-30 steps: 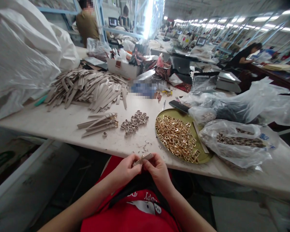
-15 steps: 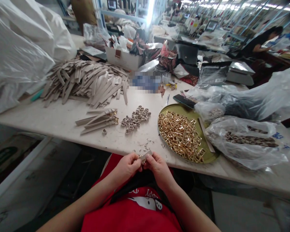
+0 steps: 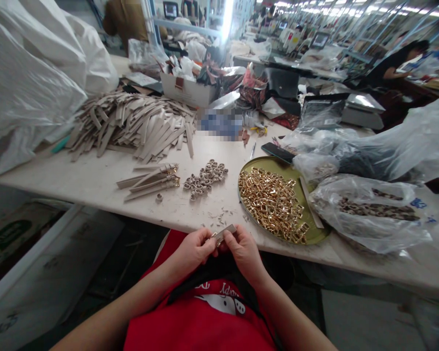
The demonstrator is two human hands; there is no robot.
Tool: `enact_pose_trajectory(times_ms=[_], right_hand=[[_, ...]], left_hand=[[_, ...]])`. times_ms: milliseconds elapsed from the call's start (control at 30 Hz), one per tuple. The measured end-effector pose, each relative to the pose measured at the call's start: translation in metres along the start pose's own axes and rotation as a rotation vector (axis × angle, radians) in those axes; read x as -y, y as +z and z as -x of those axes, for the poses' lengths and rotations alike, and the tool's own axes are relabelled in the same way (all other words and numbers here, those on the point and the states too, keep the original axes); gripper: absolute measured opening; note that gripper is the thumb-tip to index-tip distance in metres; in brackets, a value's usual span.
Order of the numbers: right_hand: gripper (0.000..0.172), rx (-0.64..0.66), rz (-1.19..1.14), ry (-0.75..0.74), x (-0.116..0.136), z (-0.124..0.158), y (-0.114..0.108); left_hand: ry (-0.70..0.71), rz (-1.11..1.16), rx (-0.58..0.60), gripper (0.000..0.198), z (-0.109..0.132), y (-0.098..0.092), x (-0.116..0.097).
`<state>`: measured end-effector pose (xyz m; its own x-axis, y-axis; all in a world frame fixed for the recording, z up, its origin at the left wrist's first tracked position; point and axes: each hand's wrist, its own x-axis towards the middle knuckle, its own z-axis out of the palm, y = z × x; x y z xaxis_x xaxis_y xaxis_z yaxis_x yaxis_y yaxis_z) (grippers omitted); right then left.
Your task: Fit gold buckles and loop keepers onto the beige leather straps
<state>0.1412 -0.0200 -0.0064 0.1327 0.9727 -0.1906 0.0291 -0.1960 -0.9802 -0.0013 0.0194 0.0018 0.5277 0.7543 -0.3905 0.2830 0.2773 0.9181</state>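
Observation:
Both hands meet at the table's front edge, close to my body. Between them is a beige strap with a small gold buckle at its left end, partly covered by fingers. My left hand pinches the buckle end. With thumb and fingers, my right hand grips the strap further along. Just beyond lie small beige scraps and a cluster of beige loops. Several straps with gold buckles lie to the left, one loose loop near them. Gold buckles fill much of a round tray at right.
A large heap of beige straps lies at the back left, beside white sheeting. Behind stand a filled white box and clutter. A phone and plastic bags lie right. Another person sits far right.
The strap's right end shows a little more beyond my right thumb, and my right hand has shifted slightly right. The view has moved slightly; both hands keep their hold.

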Motion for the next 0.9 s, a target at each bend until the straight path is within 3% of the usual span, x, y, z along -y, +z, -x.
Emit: enact_pose_trajectory(times_ms=[133,200,333,500,600,667,733,900], right_hand=[[0.012,-0.051,0.254,-0.228,0.003,0.012,0.0],[0.009,-0.071,0.302,-0.303,0.003,0.018,0.0],[0.014,-0.031,0.169,-0.174,0.004,0.021,0.0],[0.026,0.192,0.032,-0.109,0.016,0.006,0.004],[0.04,0.267,0.065,-0.137,0.024,-0.018,0.007],[0.04,0.23,0.158,-0.196,0.028,-0.04,0.013],[0.029,0.168,0.323,-0.29,0.029,-0.065,0.024],[0.01,0.114,0.967,-0.431,0.021,-0.111,0.063]], left_hand=[[0.075,-0.099,-0.102,0.022,0.006,0.002,0.002],[0.076,-0.086,-0.097,0.022,0.012,0.004,0.001],[0.046,0.018,0.004,0.03,0.021,0.002,0.0],[0.078,0.069,-0.133,0.034,0.021,-0.007,0.0],[0.119,0.076,-0.137,0.033,0.019,-0.018,0.0],[0.17,0.049,-0.139,0.034,0.015,-0.028,0.001],[0.177,0.029,-0.218,0.029,0.01,-0.04,0.004],[0.081,0.072,-0.397,0.027,-0.005,-0.07,0.013]])
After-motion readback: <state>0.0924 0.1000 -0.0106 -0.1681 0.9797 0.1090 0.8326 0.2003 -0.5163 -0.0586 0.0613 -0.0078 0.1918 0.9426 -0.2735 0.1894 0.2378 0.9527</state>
